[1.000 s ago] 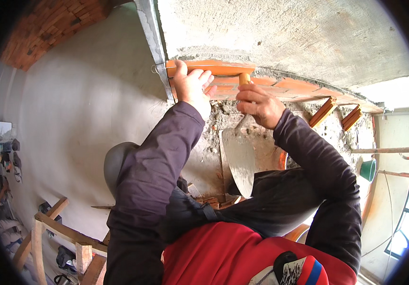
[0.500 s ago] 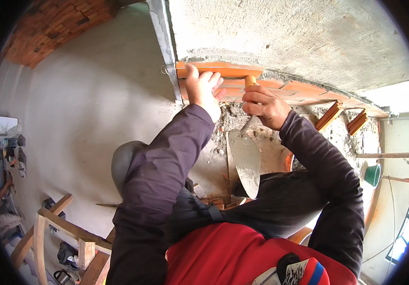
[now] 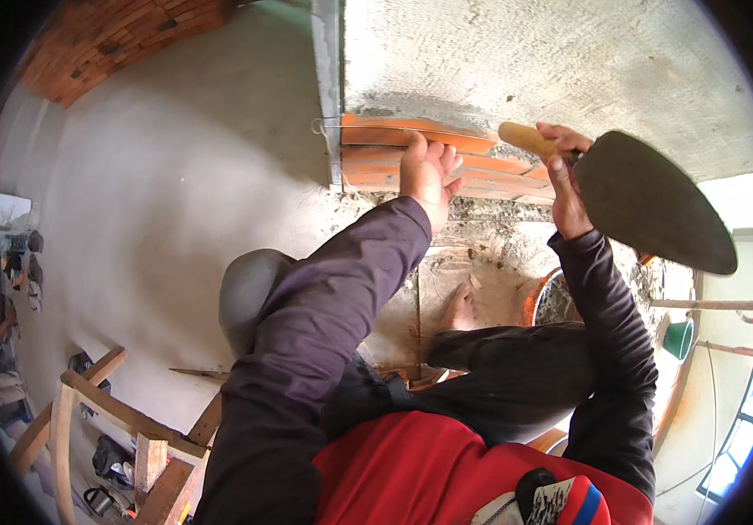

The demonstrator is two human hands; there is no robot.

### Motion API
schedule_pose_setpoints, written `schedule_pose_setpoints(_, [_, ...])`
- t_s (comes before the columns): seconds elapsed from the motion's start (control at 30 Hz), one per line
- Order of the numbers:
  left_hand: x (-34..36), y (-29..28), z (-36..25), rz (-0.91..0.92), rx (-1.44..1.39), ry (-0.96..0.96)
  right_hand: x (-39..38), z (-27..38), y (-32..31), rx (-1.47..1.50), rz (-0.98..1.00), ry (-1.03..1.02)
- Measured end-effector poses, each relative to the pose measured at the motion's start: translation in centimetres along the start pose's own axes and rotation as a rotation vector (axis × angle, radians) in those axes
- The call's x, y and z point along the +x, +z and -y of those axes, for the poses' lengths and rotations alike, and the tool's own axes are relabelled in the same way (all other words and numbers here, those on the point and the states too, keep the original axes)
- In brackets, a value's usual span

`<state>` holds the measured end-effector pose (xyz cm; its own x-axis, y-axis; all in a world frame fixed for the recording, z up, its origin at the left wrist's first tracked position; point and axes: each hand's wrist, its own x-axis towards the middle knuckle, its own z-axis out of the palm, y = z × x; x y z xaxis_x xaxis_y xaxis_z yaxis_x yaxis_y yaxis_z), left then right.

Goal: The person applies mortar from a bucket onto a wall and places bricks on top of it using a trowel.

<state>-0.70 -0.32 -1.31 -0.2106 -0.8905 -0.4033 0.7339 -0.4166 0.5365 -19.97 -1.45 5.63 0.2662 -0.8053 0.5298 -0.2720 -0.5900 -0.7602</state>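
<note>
My right hand [image 3: 569, 188] grips a trowel by its pale wooden handle [image 3: 524, 138]. Its broad grey blade [image 3: 657, 203] is raised and points to the right, with the handle's butt toward the low brick wall. My left hand [image 3: 427, 179] has its fingers apart against or just in front of the top orange brick [image 3: 376, 136]; exact contact is hard to tell. A thin string [image 3: 455, 130] runs along that top course from a metal upright [image 3: 327, 87] at its left end. More brick courses [image 3: 376, 166] lie below, with mortar between them.
Behind the bricks stands a rough plastered wall [image 3: 517, 52]. A bucket with an orange rim [image 3: 531, 302] sits near my bare foot [image 3: 459, 311]. Farther right is a green bucket [image 3: 679, 339]. A wooden frame [image 3: 123, 418] stands at lower left, and stacked bricks [image 3: 123, 44] rise at upper left.
The trowel has swung up from pointing down toward me, its handle near the brick, to blade raised at the right. My left hand has shifted right along the top brick.
</note>
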Motion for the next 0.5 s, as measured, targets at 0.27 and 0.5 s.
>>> schedule_pose_setpoints(0.27, [0.1, 0.8, 0.0, -0.027, -0.046, 0.005, 1.2, -1.1, 0.9, -0.010, -0.049, 0.034])
schedule_pose_setpoints(0.5, [0.1, 0.8, -0.2, -0.054, -0.034, 0.017, 1.1, -2.3, 1.3, 0.037, -0.064, 0.077])
